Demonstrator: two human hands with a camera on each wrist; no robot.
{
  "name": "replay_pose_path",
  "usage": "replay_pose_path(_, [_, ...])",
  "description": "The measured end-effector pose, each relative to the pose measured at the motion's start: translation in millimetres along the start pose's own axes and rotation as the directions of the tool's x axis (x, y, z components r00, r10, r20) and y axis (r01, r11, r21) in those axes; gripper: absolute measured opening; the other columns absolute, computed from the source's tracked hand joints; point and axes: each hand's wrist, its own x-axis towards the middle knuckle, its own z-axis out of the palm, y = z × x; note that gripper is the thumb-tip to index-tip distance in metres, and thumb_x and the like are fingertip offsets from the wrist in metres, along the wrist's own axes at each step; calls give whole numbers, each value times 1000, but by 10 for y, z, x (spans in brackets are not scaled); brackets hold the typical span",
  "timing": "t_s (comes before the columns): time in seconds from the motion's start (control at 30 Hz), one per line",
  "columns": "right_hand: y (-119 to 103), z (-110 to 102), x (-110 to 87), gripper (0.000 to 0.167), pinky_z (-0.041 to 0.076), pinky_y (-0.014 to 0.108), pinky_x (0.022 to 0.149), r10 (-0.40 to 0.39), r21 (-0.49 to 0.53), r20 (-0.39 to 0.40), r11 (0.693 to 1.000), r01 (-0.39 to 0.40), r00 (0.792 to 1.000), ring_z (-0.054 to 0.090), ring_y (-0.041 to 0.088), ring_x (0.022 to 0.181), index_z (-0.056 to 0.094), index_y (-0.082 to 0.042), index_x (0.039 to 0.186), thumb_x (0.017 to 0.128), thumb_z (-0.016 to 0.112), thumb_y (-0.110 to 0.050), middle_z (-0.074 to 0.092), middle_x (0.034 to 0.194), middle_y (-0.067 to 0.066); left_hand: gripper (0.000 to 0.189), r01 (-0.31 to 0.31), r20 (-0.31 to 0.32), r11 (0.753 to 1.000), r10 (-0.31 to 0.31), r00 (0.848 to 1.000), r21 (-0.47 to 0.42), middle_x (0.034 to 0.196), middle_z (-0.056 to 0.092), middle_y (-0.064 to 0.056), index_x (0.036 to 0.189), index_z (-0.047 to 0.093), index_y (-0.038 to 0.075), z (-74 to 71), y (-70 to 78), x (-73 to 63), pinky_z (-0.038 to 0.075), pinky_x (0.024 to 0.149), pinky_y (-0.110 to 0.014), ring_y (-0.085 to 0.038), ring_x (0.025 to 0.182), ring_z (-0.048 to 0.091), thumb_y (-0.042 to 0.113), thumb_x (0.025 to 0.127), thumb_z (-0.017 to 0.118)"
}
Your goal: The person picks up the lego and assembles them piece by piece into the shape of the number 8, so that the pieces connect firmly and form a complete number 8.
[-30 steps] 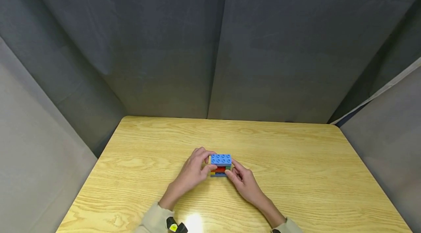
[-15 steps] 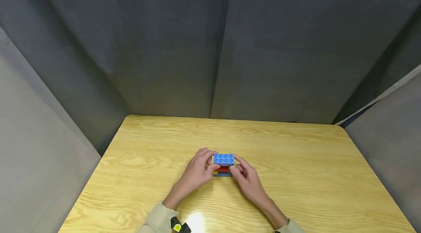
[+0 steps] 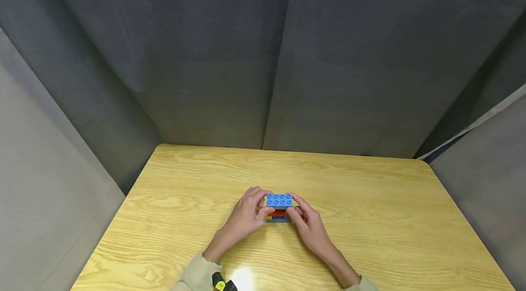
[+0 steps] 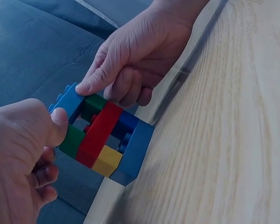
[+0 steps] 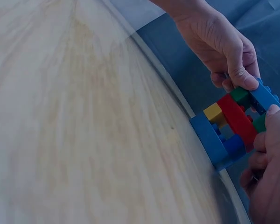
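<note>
A stack of toy building bricks stands on the table between my hands. Its top is a long blue brick point(image 3: 279, 198) with studs up. Below come two green bricks point(image 4: 72, 141) at the ends, a long red brick point(image 4: 100, 135), a yellow brick point(image 4: 107, 161) and a dark blue brick point(image 4: 127, 122), then a long blue base brick point(image 4: 135, 151). My left hand point(image 3: 244, 215) pinches the top brick's left end between thumb and fingers. At its right end, my right hand point(image 3: 310, 229) pinches the same brick, thumb in front. Gaps show in the middle of the stack.
A wood-grain table point(image 3: 197, 181) lies under the stack. Dark grey curtains point(image 3: 205, 76) hang behind it, and pale grey panels point(image 3: 45, 181) flank it left and right.
My right thumb has moved up from the stack's lower front to the top brick, covering the green brick at the right. The left hand keeps its pinch.
</note>
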Motion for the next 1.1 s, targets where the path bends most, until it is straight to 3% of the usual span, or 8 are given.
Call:
replay_pose_path(0.43, [65, 15, -10, 46, 33, 21, 51, -74, -47, -11, 996, 74, 997, 34, -3, 57, 53, 7, 147, 102, 62, 2, 46, 68, -8, 33, 4, 2, 999, -4, 1000, 36, 82, 46, 9, 128, 70, 9, 11, -8, -7, 39, 65, -23, -10, 78, 44, 21, 98, 75])
replay_pose_path(1.1, [67, 23, -30, 45, 27, 15, 49, -72, -51, -10, 996, 71, 997, 28, -6, 54, 50, 15, 145, 104, 61, -2, 41, 65, -11, 33, -18, -33, 999, 20, 999, 36, 82, 47, 9, 127, 70, 9, 84, -44, -11, 39, 63, -22, -8, 77, 44, 18, 96, 76])
